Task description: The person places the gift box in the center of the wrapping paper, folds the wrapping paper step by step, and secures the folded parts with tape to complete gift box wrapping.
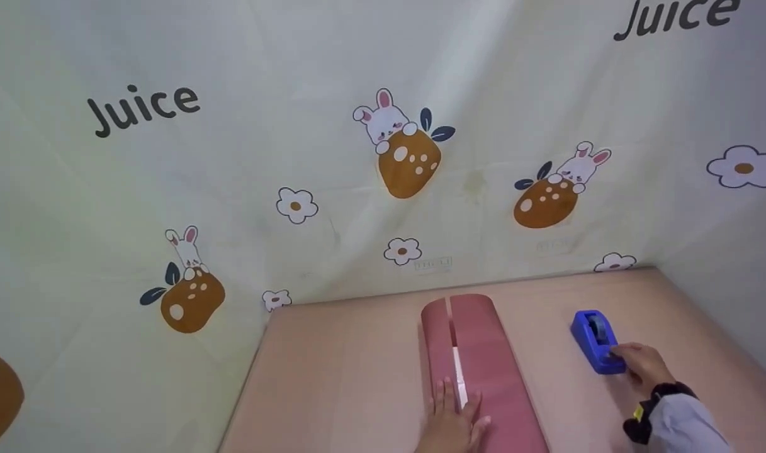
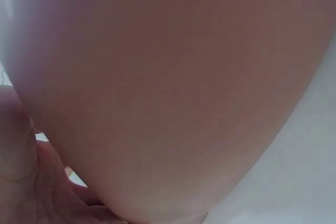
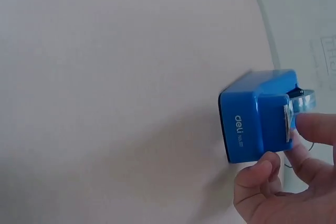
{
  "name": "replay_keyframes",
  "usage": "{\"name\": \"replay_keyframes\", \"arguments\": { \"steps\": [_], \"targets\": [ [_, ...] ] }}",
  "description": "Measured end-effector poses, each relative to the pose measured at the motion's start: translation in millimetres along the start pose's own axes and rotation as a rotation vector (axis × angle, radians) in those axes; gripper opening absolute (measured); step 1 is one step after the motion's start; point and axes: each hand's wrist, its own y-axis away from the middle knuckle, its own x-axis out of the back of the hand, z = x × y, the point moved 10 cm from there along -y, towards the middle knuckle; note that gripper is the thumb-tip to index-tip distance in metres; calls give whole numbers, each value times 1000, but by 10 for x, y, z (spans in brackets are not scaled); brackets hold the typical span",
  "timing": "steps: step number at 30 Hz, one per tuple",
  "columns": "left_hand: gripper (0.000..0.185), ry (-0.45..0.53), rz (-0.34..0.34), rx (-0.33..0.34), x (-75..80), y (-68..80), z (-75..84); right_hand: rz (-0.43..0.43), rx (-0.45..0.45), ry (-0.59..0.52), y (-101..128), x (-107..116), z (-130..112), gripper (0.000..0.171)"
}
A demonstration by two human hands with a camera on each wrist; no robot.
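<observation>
1. We judge the wrapping as roughly midway: the pink paper (image 1: 483,358) is folded round something long in the middle of the table (image 1: 332,377), its seam not yet taped.
2. Our left hand (image 1: 453,420) presses flat on the seam near the front edge, fingers straight and slightly apart.
3. Our right hand (image 1: 644,363) pinches at the tape dispenser (image 1: 597,341) toward the table's right edge.
4. We count one wrapped roll, one dispenser, two hands.
</observation>
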Motion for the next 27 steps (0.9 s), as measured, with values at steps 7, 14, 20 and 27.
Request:
{"name": "replay_keyframes", "arguments": {
  "steps": [7, 14, 20, 27],
  "targets": [
    [56, -14, 8, 2, -3, 27, 4, -50, -30, -38, -29, 34, 54, 59],
    [57, -13, 8, -9, -10, 41, 46, -71, -13, -32, -37, 71, 46, 56],
    [54, -39, 25, -24, -2, 41, 92, -116, -11, -58, -4, 92, 30, 50],
    [56, -33, 3, -16, -6, 34, 73, -106, 3, 60, 26, 118, -59, 54]
  ]
}}
